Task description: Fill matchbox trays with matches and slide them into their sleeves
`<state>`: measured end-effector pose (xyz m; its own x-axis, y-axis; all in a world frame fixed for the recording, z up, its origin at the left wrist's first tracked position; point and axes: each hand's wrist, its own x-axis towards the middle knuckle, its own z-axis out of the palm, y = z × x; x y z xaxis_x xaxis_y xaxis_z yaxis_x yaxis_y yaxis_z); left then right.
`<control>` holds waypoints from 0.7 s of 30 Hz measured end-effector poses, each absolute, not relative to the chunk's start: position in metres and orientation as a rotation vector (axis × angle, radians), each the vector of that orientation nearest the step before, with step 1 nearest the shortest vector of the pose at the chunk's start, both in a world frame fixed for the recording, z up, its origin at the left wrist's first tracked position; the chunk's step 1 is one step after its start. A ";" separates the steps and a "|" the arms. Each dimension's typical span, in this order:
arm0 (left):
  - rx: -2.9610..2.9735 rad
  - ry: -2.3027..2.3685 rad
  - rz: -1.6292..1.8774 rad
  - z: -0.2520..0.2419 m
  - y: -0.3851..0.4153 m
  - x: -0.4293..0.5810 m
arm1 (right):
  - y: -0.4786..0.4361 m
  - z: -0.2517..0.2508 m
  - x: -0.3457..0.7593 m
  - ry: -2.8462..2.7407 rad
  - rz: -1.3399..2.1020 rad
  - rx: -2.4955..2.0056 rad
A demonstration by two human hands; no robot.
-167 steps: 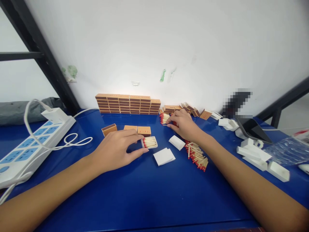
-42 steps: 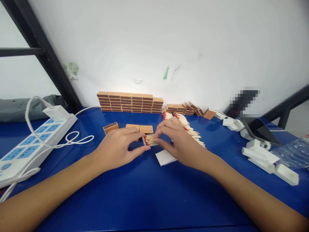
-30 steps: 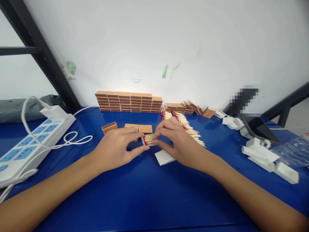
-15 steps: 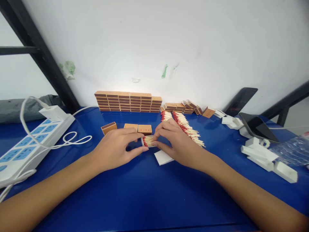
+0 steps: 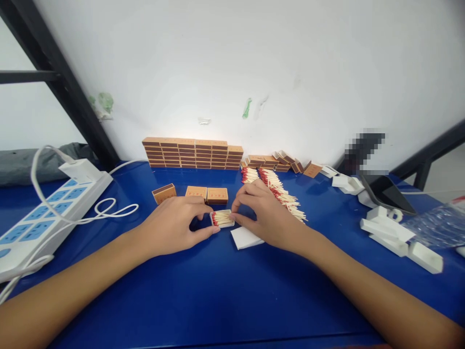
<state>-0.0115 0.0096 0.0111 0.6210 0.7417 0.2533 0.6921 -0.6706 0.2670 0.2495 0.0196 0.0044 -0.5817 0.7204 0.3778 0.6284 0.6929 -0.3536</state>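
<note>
A small white matchbox tray (image 5: 221,219) full of red-tipped matches lies on the blue table (image 5: 218,295). My left hand (image 5: 174,225) pinches the tray's left end between thumb and fingers. My right hand (image 5: 263,213) grips the tray's right end with curled fingers. A flat white tray blank (image 5: 246,237) lies just below my right hand. A long heap of loose matches (image 5: 281,196) stretches behind my right hand.
Three brown matchboxes (image 5: 196,193) sit behind my left hand, and a stacked wall of matchboxes (image 5: 192,154) lines the back wall. A white power strip (image 5: 47,208) with cable lies left. White trays (image 5: 395,237), a black tablet (image 5: 385,191) and a plastic bag (image 5: 439,223) lie right.
My right hand came from the match heap at the back to the tray. Over the last second both hands drew the tray slightly nearer and lower on the table.
</note>
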 end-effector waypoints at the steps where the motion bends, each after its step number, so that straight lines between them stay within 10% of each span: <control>1: 2.695 1.195 0.513 0.011 0.010 -0.012 | 0.019 0.005 0.249 -2.407 0.257 -1.036; 21: 2.767 0.976 0.628 0.010 0.006 -0.012 | 0.026 0.006 0.260 -2.382 0.197 -0.978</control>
